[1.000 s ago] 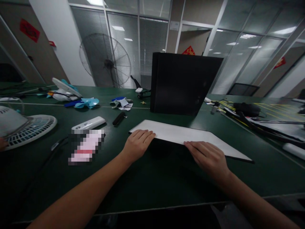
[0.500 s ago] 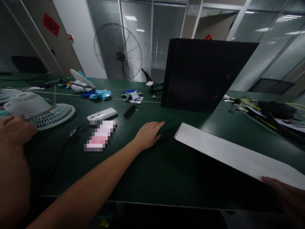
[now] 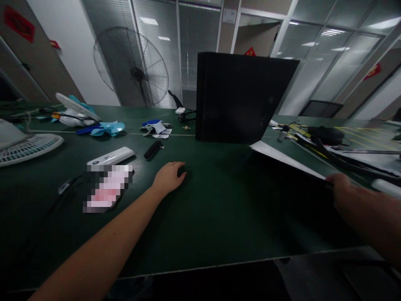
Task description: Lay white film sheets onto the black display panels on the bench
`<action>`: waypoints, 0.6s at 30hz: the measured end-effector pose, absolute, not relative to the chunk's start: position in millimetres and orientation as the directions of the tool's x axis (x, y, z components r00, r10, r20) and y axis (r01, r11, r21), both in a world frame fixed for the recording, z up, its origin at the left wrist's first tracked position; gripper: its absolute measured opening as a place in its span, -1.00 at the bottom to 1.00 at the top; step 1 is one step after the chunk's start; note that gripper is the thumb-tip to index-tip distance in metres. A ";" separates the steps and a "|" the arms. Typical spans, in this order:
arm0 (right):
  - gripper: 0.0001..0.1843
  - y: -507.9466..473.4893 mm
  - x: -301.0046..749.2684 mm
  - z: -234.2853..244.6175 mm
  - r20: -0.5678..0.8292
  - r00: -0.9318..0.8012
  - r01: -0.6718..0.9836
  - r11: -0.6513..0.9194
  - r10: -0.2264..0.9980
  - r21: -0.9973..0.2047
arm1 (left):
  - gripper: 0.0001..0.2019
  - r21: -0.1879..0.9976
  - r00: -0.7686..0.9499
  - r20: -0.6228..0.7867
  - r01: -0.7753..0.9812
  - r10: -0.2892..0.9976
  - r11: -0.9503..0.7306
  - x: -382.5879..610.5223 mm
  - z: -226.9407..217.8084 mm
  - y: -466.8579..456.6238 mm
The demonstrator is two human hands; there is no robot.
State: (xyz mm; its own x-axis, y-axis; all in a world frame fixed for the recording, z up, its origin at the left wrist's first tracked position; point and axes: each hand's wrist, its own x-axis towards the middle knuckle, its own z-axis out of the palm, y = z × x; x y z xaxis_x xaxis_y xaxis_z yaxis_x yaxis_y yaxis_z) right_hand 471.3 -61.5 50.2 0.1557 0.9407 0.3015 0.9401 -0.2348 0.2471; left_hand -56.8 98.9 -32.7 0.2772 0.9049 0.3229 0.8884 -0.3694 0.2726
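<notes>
At nine-to-ten o'clock from the left hand, a white device lies on the tabletop; a black object lies at eleven. That hand's fingers are half-curled, holding nothing visible. A black box stands at two. Farther right, a white panel extends toward ten o'clock from the right hand, whose fingers grip its end.

Your bare left hand has slim, tapering fingers and a plain wrist. Your smooth-skinned left forearm is bare too, widening steadily toward the lower picture edge. Your bare right hand looks rounder and slightly blurred, its finer details too soft to tell.
</notes>
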 end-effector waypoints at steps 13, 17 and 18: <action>-0.61 -30.0 500.0 62.0 0.396 -0.003 0.872 -0.192 0.918 0.451 | -0.54 0.260 0.292 0.299 0.891 0.908 -0.372 -57.4 -35.7 104.4; -0.63 -29.8 527.2 69.6 0.358 0.089 0.852 -0.258 0.929 0.456 | -0.53 0.264 0.275 0.283 0.899 0.919 -0.350 -57.6 -35.7 104.8; -0.63 -30.8 533.0 71.6 0.345 0.103 0.841 -0.267 0.933 0.470 | -0.53 0.262 0.275 0.275 0.900 0.921 -0.347 -57.4 -35.5 105.0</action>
State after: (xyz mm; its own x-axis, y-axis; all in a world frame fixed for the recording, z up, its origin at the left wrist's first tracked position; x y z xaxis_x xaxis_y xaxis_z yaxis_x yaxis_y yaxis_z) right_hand 533.0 -30.8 71.6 0.1029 0.9330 0.3449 0.8412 -0.2667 0.4704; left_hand -57.4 105.0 -35.5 0.2751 0.9213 0.2748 0.9004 -0.3471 0.2623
